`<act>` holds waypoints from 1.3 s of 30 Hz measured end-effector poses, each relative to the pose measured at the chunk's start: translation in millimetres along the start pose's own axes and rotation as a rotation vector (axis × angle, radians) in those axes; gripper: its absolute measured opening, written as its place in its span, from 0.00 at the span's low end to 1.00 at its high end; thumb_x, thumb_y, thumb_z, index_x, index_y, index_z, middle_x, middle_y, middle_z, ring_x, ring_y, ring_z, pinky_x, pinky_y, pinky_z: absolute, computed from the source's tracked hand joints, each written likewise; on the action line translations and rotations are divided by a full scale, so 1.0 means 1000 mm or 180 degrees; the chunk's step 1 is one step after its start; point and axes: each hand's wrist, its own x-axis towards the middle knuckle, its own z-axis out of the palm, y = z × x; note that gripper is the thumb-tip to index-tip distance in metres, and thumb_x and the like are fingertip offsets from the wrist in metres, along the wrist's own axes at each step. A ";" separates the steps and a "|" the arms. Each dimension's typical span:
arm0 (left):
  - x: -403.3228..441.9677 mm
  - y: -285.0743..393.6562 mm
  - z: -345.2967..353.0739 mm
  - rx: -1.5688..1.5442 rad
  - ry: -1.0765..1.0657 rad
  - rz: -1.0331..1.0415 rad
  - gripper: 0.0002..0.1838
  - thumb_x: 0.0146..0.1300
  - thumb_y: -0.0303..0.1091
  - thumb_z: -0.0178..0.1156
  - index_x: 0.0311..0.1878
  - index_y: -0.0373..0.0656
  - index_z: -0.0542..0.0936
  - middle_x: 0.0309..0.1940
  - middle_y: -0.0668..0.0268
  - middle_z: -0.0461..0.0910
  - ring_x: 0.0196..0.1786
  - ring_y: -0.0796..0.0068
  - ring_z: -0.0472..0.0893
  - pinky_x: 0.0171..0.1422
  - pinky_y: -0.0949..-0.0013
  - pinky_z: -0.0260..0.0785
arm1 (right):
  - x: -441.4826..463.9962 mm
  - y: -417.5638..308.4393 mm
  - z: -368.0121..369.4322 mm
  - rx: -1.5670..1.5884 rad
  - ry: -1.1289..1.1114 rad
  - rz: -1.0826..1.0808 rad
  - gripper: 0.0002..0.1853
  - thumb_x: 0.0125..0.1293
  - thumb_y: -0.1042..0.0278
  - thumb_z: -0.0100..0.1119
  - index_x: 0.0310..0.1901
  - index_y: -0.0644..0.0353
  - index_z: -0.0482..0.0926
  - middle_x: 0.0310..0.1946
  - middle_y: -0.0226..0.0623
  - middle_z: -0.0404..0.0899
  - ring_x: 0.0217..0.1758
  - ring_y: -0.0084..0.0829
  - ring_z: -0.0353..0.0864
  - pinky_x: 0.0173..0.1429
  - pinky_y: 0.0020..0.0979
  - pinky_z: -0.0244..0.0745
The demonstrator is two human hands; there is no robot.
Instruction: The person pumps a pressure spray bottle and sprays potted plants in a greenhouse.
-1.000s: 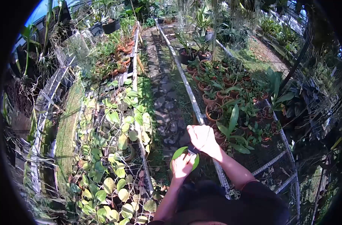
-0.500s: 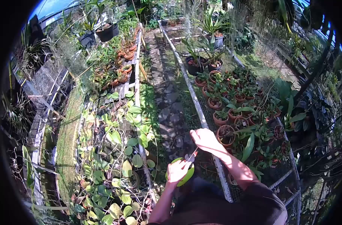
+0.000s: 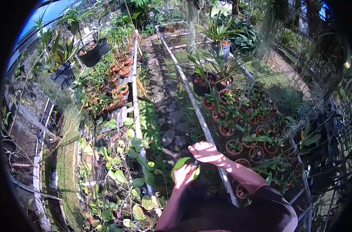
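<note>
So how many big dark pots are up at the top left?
3. One dark pot has brown bits on top, a second pot is partly behind it on the right, and a third pot is lower, further left. Leaves may hide more.

On the right worktop (image 3: pixel 205 129), a pale-railed mesh bench, stand rows of small clay pots (image 3: pixel 257 154) with leafy plants (image 3: pixel 263 138); farther back on it are larger dark pots (image 3: pixel 201 86) with long-leaved plants (image 3: pixel 222 65).

A dark, near-black top (image 3: pixel 230 212) — plain-looking — with a short, loose right sleeve (image 3: pixel 275 202) ending near the elbow.
</note>
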 end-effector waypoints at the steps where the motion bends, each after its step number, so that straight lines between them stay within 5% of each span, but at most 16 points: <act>1: 0.012 -0.018 0.009 -0.0385 0.0638 0.0198 0.06 0.56 0.38 0.69 0.29 0.48 0.83 0.21 0.66 0.78 0.21 0.65 0.78 0.23 0.65 0.68 | 0.027 0.014 -0.022 0.0505 0.0960 -0.0231 0.07 0.55 0.72 0.58 0.36 0.63 0.77 0.23 0.34 0.74 0.23 0.36 0.77 0.25 0.36 0.74; 2: 0.020 -0.034 0.019 -0.1041 0.0443 -0.0654 0.05 0.56 0.36 0.69 0.29 0.48 0.84 0.21 0.66 0.78 0.20 0.67 0.78 0.22 0.66 0.68 | 0.047 0.023 -0.033 0.0638 0.1119 0.0028 0.05 0.56 0.72 0.57 0.34 0.63 0.77 0.22 0.34 0.74 0.23 0.37 0.77 0.26 0.37 0.74; 6: 0.100 -0.059 -0.007 0.0503 0.0296 0.1017 0.04 0.55 0.35 0.66 0.34 0.53 0.87 0.29 0.69 0.83 0.28 0.69 0.82 0.28 0.67 0.73 | 0.094 0.031 0.050 0.0465 -0.0030 0.0728 0.07 0.61 0.71 0.52 0.28 0.62 0.75 0.17 0.38 0.73 0.22 0.42 0.78 0.29 0.40 0.75; 8: 0.132 -0.087 -0.002 -0.0030 0.0570 0.1198 0.06 0.56 0.38 0.67 0.38 0.55 0.87 0.31 0.69 0.84 0.27 0.68 0.83 0.28 0.66 0.74 | 0.133 0.059 0.048 0.1475 -0.0531 0.1141 0.14 0.68 0.64 0.48 0.26 0.59 0.77 0.18 0.42 0.76 0.22 0.48 0.79 0.34 0.49 0.76; 10: 0.145 -0.120 0.009 -0.0965 0.0415 -0.0142 0.10 0.53 0.38 0.70 0.38 0.50 0.86 0.30 0.61 0.84 0.26 0.64 0.83 0.30 0.63 0.75 | 0.183 0.083 0.006 0.1253 -0.0188 0.1436 0.19 0.70 0.62 0.46 0.22 0.60 0.75 0.16 0.43 0.75 0.24 0.47 0.80 0.34 0.45 0.77; 11: 0.166 -0.123 0.005 -0.0579 0.0493 0.0132 0.08 0.54 0.35 0.69 0.35 0.43 0.84 0.26 0.59 0.84 0.27 0.61 0.84 0.30 0.64 0.75 | 0.201 0.100 0.001 0.0521 0.0915 0.1166 0.20 0.70 0.61 0.45 0.21 0.59 0.75 0.15 0.44 0.76 0.24 0.46 0.81 0.31 0.43 0.77; 12: 0.182 -0.127 0.000 -0.0166 0.0532 0.0408 0.09 0.56 0.33 0.68 0.32 0.36 0.83 0.23 0.56 0.83 0.28 0.59 0.84 0.31 0.65 0.75 | 0.216 0.105 0.000 0.1365 0.0596 0.1941 0.21 0.70 0.59 0.45 0.21 0.58 0.75 0.17 0.43 0.77 0.25 0.45 0.81 0.28 0.43 0.76; 14: 0.230 -0.114 -0.033 -0.0766 0.0091 -0.0697 0.12 0.53 0.35 0.70 0.35 0.36 0.83 0.24 0.55 0.83 0.30 0.55 0.85 0.36 0.64 0.76 | 0.222 0.103 0.078 0.0724 0.0249 0.1443 0.21 0.70 0.58 0.45 0.22 0.58 0.76 0.17 0.43 0.78 0.24 0.46 0.81 0.28 0.45 0.76; 18: 0.265 -0.155 -0.029 -0.1085 0.0051 -0.0770 0.14 0.54 0.42 0.70 0.35 0.40 0.84 0.24 0.55 0.82 0.30 0.54 0.84 0.34 0.59 0.75 | 0.265 0.161 0.068 0.1257 -0.0327 0.1511 0.22 0.70 0.58 0.44 0.26 0.62 0.81 0.18 0.47 0.78 0.24 0.50 0.81 0.33 0.45 0.78; 19: 0.284 -0.162 -0.033 -0.1063 -0.0095 -0.0961 0.14 0.54 0.42 0.70 0.35 0.41 0.84 0.24 0.55 0.82 0.30 0.54 0.84 0.34 0.59 0.74 | 0.284 0.174 0.043 0.1624 0.0330 0.1826 0.23 0.71 0.57 0.43 0.25 0.61 0.81 0.17 0.48 0.77 0.22 0.50 0.80 0.31 0.46 0.78; 23: 0.350 -0.183 -0.021 -0.0375 -0.0165 -0.0720 0.13 0.54 0.39 0.67 0.35 0.38 0.83 0.24 0.57 0.82 0.26 0.55 0.82 0.31 0.59 0.73 | 0.302 0.197 0.150 0.1084 0.0204 0.1811 0.20 0.68 0.59 0.49 0.21 0.58 0.81 0.17 0.45 0.78 0.20 0.47 0.80 0.27 0.45 0.75; 26: 0.393 -0.218 -0.006 0.0210 0.0223 0.1014 0.07 0.56 0.37 0.65 0.35 0.46 0.84 0.25 0.63 0.81 0.22 0.62 0.79 0.27 0.62 0.72 | 0.332 0.250 0.137 0.1453 0.0127 0.1614 0.18 0.67 0.61 0.52 0.22 0.59 0.81 0.18 0.44 0.79 0.21 0.45 0.80 0.27 0.42 0.75; 27: 0.404 -0.239 0.004 0.0421 0.0311 0.1279 0.06 0.56 0.37 0.65 0.35 0.48 0.85 0.26 0.66 0.82 0.22 0.64 0.79 0.26 0.64 0.72 | 0.349 0.273 0.128 0.1022 0.0944 0.1441 0.16 0.66 0.62 0.52 0.22 0.58 0.79 0.17 0.42 0.77 0.20 0.44 0.78 0.27 0.42 0.75; 28: 0.420 -0.232 0.003 -0.0101 0.0155 0.0454 0.06 0.56 0.38 0.66 0.35 0.49 0.85 0.26 0.66 0.81 0.22 0.64 0.79 0.25 0.63 0.72 | 0.366 0.297 0.119 0.0495 0.1743 0.1327 0.14 0.65 0.64 0.53 0.22 0.56 0.78 0.15 0.41 0.76 0.18 0.43 0.76 0.26 0.42 0.75; 34: 0.501 -0.261 0.022 0.0389 0.0036 0.0311 0.06 0.56 0.37 0.66 0.34 0.48 0.83 0.25 0.65 0.82 0.22 0.62 0.80 0.26 0.63 0.72 | 0.404 0.353 0.178 0.1568 -0.0346 0.1462 0.21 0.70 0.58 0.44 0.25 0.62 0.78 0.22 0.48 0.79 0.26 0.53 0.79 0.32 0.48 0.75; 39: 0.576 -0.255 0.024 -0.0662 0.0389 -0.0103 0.09 0.55 0.37 0.67 0.28 0.42 0.80 0.24 0.63 0.82 0.22 0.60 0.81 0.25 0.64 0.73 | 0.452 0.390 0.174 0.0904 0.0499 0.1532 0.21 0.70 0.59 0.45 0.23 0.62 0.76 0.19 0.49 0.77 0.26 0.53 0.79 0.32 0.49 0.73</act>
